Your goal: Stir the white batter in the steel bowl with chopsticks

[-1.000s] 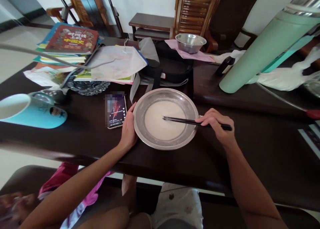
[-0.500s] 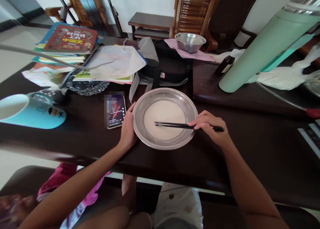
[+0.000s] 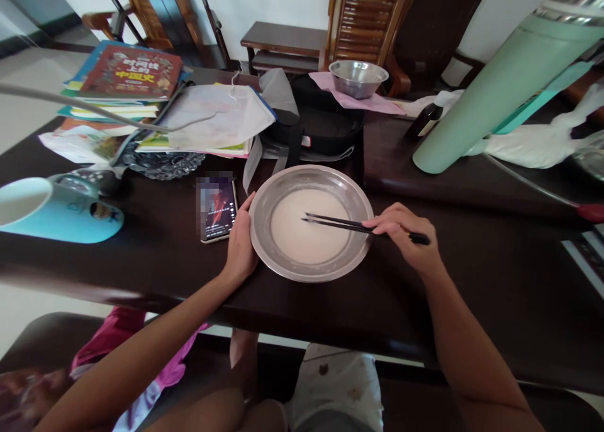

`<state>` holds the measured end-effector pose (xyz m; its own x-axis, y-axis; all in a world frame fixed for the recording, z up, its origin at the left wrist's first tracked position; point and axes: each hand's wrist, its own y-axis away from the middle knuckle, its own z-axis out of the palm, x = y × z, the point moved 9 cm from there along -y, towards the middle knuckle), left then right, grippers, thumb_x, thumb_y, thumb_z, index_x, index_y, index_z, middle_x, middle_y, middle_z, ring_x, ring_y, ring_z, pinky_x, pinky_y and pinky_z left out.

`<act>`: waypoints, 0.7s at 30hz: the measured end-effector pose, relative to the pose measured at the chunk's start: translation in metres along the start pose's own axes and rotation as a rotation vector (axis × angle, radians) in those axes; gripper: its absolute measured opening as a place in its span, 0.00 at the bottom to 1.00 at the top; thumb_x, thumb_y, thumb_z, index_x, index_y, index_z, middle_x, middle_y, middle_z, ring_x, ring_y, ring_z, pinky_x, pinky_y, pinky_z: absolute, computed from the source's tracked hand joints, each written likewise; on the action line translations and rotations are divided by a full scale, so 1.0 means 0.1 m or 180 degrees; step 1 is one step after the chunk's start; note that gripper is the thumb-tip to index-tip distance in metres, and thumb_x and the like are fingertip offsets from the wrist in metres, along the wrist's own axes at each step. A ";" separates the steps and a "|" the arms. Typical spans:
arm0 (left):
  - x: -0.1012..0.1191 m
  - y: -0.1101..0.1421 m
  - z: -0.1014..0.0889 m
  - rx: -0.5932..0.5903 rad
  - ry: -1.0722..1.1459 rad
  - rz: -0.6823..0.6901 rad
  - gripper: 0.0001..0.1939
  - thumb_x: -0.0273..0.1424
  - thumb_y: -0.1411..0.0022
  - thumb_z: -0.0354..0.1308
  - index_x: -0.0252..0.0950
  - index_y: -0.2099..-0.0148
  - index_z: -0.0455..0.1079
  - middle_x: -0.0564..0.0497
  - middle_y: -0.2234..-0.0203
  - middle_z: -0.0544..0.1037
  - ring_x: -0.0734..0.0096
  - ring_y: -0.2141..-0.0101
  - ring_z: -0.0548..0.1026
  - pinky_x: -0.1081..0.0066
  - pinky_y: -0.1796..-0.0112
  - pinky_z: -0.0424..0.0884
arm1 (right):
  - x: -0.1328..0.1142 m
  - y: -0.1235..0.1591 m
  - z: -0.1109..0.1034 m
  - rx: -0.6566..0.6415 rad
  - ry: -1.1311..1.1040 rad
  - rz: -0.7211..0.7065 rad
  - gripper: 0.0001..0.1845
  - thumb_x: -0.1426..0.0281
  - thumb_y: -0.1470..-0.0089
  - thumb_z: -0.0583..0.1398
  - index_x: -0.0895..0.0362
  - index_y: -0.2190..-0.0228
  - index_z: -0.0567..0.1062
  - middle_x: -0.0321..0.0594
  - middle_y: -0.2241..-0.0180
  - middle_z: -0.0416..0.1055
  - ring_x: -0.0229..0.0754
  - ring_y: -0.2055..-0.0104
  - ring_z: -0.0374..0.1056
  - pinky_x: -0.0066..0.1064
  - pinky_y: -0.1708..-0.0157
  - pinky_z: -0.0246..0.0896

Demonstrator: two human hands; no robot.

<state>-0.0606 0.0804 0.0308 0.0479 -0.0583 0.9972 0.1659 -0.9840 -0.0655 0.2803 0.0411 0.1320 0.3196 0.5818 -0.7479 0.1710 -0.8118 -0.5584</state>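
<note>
A wide metal bowl (image 3: 264, 256) stands on the dark table, partly filled with a smooth, off-white liquid (image 3: 306, 240). My left hand (image 3: 241, 243) clasps the bowl's left side, thumb and fingers against its rim and outer wall. In my right hand (image 3: 406, 234) is a pair of black chopsticks (image 3: 337, 222), held over the bowl's right rim. Their tips reach into the liquid near its middle; how deep they go I cannot tell. Just left of my left hand lies a phone (image 3: 219, 212) with its screen lit.
A blue pitcher (image 3: 70, 215) stands at left, near a glass dish (image 3: 165, 163). Behind are stacked books (image 3: 132, 73), a black bag (image 3: 325, 127) and a smaller metal bowl (image 3: 358, 80). A tall green flask (image 3: 495, 99) rises at right beside a dark bottle (image 3: 425, 121).
My right hand has shifted slightly right and the chopstick tips have moved right and up in the liquid. My left hand and the bowl stay almost still.
</note>
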 end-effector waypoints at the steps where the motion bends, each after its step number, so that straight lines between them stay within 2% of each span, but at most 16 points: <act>1: 0.00 0.00 0.00 -0.0010 0.0004 0.0006 0.37 0.63 0.24 0.51 0.46 0.27 0.73 0.45 0.25 0.74 0.48 0.25 0.70 0.48 0.25 0.63 | 0.01 0.00 -0.03 0.0073 -0.0053 0.0019 0.19 0.62 0.25 0.63 0.47 0.69 0.87 0.36 0.64 0.91 0.47 0.66 0.79 0.42 0.64 0.74; 4: 0.00 -0.01 -0.01 -0.0002 -0.0008 0.0034 0.37 0.63 0.24 0.52 0.46 0.28 0.74 0.45 0.24 0.73 0.47 0.25 0.69 0.46 0.24 0.61 | -0.01 0.01 0.00 -0.0045 -0.0210 -0.0005 0.22 0.62 0.24 0.61 0.47 0.70 0.87 0.36 0.65 0.91 0.47 0.67 0.79 0.43 0.65 0.73; 7: -0.01 -0.01 -0.02 0.0044 -0.0032 0.0036 0.37 0.62 0.24 0.52 0.46 0.28 0.75 0.45 0.25 0.74 0.47 0.25 0.70 0.47 0.24 0.61 | -0.05 0.01 0.11 -0.0298 -0.0124 -0.0106 0.15 0.62 0.26 0.65 0.47 0.66 0.88 0.37 0.62 0.92 0.48 0.64 0.79 0.43 0.63 0.74; 9: -0.02 -0.01 -0.02 0.0040 0.0013 0.0007 0.37 0.63 0.24 0.52 0.46 0.28 0.74 0.45 0.25 0.74 0.47 0.25 0.70 0.47 0.24 0.61 | -0.04 0.00 0.08 -0.0186 -0.0032 -0.0104 0.13 0.63 0.27 0.66 0.46 0.65 0.89 0.36 0.60 0.92 0.48 0.64 0.78 0.43 0.63 0.74; 12: -0.03 -0.01 0.00 -0.0009 0.0071 -0.0011 0.39 0.64 0.25 0.52 0.45 0.27 0.73 0.44 0.25 0.74 0.47 0.25 0.70 0.46 0.24 0.62 | -0.01 0.01 -0.01 0.0022 -0.0079 -0.0018 0.19 0.64 0.25 0.62 0.46 0.68 0.88 0.36 0.63 0.91 0.47 0.65 0.77 0.43 0.64 0.73; 14: -0.02 -0.01 0.00 -0.0021 0.0042 0.0021 0.39 0.64 0.25 0.53 0.45 0.27 0.74 0.44 0.25 0.74 0.47 0.25 0.69 0.46 0.24 0.61 | -0.02 0.01 0.03 -0.0084 -0.0191 -0.0041 0.21 0.63 0.24 0.61 0.47 0.69 0.88 0.36 0.65 0.91 0.47 0.66 0.77 0.43 0.64 0.72; 17: -0.02 -0.01 -0.01 -0.0014 0.0060 0.0011 0.39 0.64 0.26 0.53 0.45 0.27 0.74 0.44 0.25 0.74 0.47 0.25 0.69 0.46 0.24 0.60 | -0.05 0.01 0.11 -0.0301 -0.0145 -0.0119 0.16 0.61 0.26 0.64 0.47 0.66 0.88 0.36 0.62 0.92 0.47 0.64 0.78 0.43 0.62 0.74; 19: -0.01 -0.01 -0.01 0.0003 0.0068 -0.0011 0.39 0.64 0.26 0.54 0.45 0.27 0.74 0.43 0.25 0.74 0.46 0.26 0.70 0.45 0.24 0.62 | -0.04 0.00 0.09 -0.0213 -0.0039 -0.0116 0.14 0.62 0.27 0.66 0.47 0.65 0.89 0.37 0.60 0.92 0.47 0.63 0.78 0.43 0.61 0.74; 21: 0.00 0.00 -0.01 0.0014 0.0014 0.0009 0.39 0.64 0.25 0.53 0.44 0.27 0.73 0.43 0.25 0.74 0.46 0.25 0.70 0.45 0.24 0.62 | -0.02 0.00 0.02 -0.0030 -0.0030 -0.0079 0.17 0.62 0.26 0.64 0.47 0.67 0.88 0.37 0.61 0.92 0.47 0.64 0.78 0.42 0.63 0.73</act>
<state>-0.0617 0.0807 0.0306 0.0441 -0.0618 0.9971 0.1702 -0.9830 -0.0684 0.2773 0.0397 0.1329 0.3063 0.6021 -0.7373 0.1877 -0.7975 -0.5734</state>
